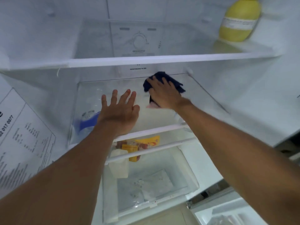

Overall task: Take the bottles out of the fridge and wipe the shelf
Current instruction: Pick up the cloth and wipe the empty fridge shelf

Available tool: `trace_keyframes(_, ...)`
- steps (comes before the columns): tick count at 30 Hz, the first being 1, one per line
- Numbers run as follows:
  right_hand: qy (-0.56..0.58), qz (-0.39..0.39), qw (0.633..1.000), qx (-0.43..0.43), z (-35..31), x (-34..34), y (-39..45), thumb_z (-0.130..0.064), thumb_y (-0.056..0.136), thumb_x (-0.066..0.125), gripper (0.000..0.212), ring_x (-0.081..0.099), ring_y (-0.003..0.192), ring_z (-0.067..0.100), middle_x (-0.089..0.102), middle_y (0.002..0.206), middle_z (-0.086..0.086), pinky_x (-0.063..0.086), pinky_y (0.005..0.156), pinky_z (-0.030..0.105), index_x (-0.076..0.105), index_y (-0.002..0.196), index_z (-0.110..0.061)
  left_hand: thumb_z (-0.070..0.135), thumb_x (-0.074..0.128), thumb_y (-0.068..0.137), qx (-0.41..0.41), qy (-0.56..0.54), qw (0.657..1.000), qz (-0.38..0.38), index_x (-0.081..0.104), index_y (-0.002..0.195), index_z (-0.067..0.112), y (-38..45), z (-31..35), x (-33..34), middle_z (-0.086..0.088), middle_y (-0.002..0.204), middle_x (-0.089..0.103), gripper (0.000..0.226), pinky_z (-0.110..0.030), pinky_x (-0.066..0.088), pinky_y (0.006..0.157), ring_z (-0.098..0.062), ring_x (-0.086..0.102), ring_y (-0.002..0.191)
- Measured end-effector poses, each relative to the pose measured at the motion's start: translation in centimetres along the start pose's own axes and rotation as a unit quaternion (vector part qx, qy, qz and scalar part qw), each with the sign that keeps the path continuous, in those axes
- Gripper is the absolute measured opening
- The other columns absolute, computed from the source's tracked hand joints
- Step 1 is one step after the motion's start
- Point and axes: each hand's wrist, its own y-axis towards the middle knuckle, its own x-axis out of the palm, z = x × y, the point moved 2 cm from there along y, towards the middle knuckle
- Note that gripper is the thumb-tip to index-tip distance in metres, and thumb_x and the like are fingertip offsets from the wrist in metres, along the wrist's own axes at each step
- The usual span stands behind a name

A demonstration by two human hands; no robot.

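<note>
In the head view, the right hand (164, 94) presses a dark cloth (164, 78) flat on the glass shelf (162, 117), near its back right corner. The fingers are spread over the cloth, likely to push it wide across the glass. The left hand (120, 111) lies open with fingers spread near the shelf's front edge, probably for support. A clear bottle (90, 111) lies on its side at the left edge, not yet taken out. A yellow bottle (240, 20) stands on the upper shelf, right corner.
</note>
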Motion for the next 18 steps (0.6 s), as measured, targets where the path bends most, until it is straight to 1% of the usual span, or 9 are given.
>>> trace_keyframes(2, 0.014, 0.024, 0.998, -0.048, -0.1, 0.9, -5.3, -0.053, 0.091, 0.013, 0.075, 0.011, 0.153, 0.04, 0.01, 0.169, 0.008, 0.018, 0.117, 0.062, 0.037, 0.15, -0.013, 0.046, 0.004, 0.106, -0.01, -0.004, 1.0, -0.001, -0.008, 0.164, 0.032, -0.1, -0.3, 0.1, 0.008, 0.173, -0.013, 0.061, -0.06, -0.005, 0.126, -0.03, -0.011, 0.16)
trace_keyframes(3, 0.021, 0.041, 0.998, -0.04, 0.7, 1.5, -8.1, -0.055, 0.093, 0.016, 0.069, 0.012, 0.153, 0.039, 0.012, 0.169, 0.007, 0.019, 0.118, 0.061, 0.038, 0.15, -0.023, 0.048, 0.002, 0.105, -0.009, -0.002, 1.0, 0.0, -0.008, 0.164, 0.032, -0.1, -0.4, 0.1, 0.008, 0.173, -0.013, 0.062, -0.06, -0.005, 0.126, -0.029, -0.011, 0.16)
trace_keyframes(5, 0.052, 0.071, 0.994, 0.063, 4.3, 1.4, -10.4, -0.054, 0.097, 0.018, 0.058, 0.014, 0.152, 0.037, 0.012, 0.169, 0.008, 0.015, 0.12, 0.057, 0.024, 0.154, -0.044, 0.053, -0.005, 0.098, 0.007, 0.005, 1.0, 0.001, -0.007, 0.164, 0.032, -0.3, -0.3, 0.1, 0.007, 0.173, -0.012, 0.069, -0.06, -0.004, 0.126, -0.03, -0.01, 0.16)
trace_keyframes(6, 0.065, 0.073, 0.988, 0.118, 6.3, 1.1, -9.3, -0.052, 0.099, 0.019, 0.056, 0.014, 0.152, 0.038, 0.011, 0.169, 0.01, 0.013, 0.12, 0.056, 0.02, 0.154, -0.047, 0.054, -0.007, 0.094, 0.012, 0.006, 1.0, 0.003, -0.007, 0.164, 0.032, -0.3, -0.1, 0.0, 0.007, 0.174, -0.012, 0.073, -0.06, -0.004, 0.126, -0.03, -0.009, 0.16)
trace_keyframes(9, 0.063, 0.045, 0.98, 0.182, 9.0, -0.6, -2.8, -0.058, 0.09, 0.012, 0.067, 0.017, 0.148, 0.046, 0.013, 0.166, 0.018, 0.014, 0.118, 0.061, 0.023, 0.154, -0.039, 0.055, -0.007, 0.093, 0.012, -0.003, 1.0, 0.007, -0.006, 0.164, 0.033, -0.4, 0.4, -0.2, 0.007, 0.174, -0.011, 0.075, -0.06, -0.005, 0.126, -0.03, -0.009, 0.16)
trace_keyframes(12, 0.022, -0.009, 0.991, 0.131, 5.5, -0.4, 4.2, -0.06, 0.078, 0.005, 0.088, 0.021, 0.142, 0.054, 0.024, 0.158, 0.026, 0.018, 0.113, 0.069, 0.033, 0.147, -0.014, 0.051, 0.001, 0.102, 0.006, -0.008, 1.0, 0.013, -0.005, 0.164, 0.032, -0.1, 0.4, -0.4, 0.006, 0.174, -0.009, 0.066, -0.06, -0.004, 0.126, -0.031, -0.009, 0.16)
trace_keyframes(14, -0.031, 0.0, 0.997, 0.07, 2.2, -0.2, 4.9, -0.046, 0.092, 0.017, 0.066, 0.027, 0.14, 0.053, 0.031, 0.155, 0.027, 0.026, 0.111, 0.068, 0.043, 0.137, -0.005, 0.047, 0.004, 0.105, 0.006, 0.001, 1.0, 0.01, -0.005, 0.165, 0.029, 0.0, 0.2, -0.1, 0.005, 0.174, -0.01, 0.063, -0.061, -0.004, 0.126, -0.031, -0.009, 0.16)
trace_keyframes(16, -0.043, 0.043, 0.998, 0.001, 1.7, -0.3, 2.8, -0.034, 0.103, 0.036, 0.047, 0.027, 0.143, 0.048, 0.026, 0.16, 0.024, 0.028, 0.113, 0.061, 0.049, 0.135, -0.003, 0.045, 0.005, 0.106, 0.002, -0.003, 1.0, 0.005, -0.005, 0.165, 0.026, 0.3, 0.0, -0.1, 0.005, 0.174, -0.011, 0.063, -0.06, -0.004, 0.126, -0.031, -0.01, 0.16)
trace_keyframes(18, 0.042, 0.052, 0.997, -0.029, 3.1, -0.2, -1.2, -0.034, 0.102, 0.035, 0.053, 0.031, 0.144, 0.042, 0.029, 0.161, 0.019, 0.029, 0.115, 0.054, 0.044, 0.144, -0.003, 0.045, 0.006, 0.106, -0.003, -0.008, 1.0, 0.0, -0.004, 0.165, 0.024, 0.3, -0.1, -0.2, 0.006, 0.174, -0.011, 0.063, -0.059, -0.004, 0.126, -0.03, -0.01, 0.16)
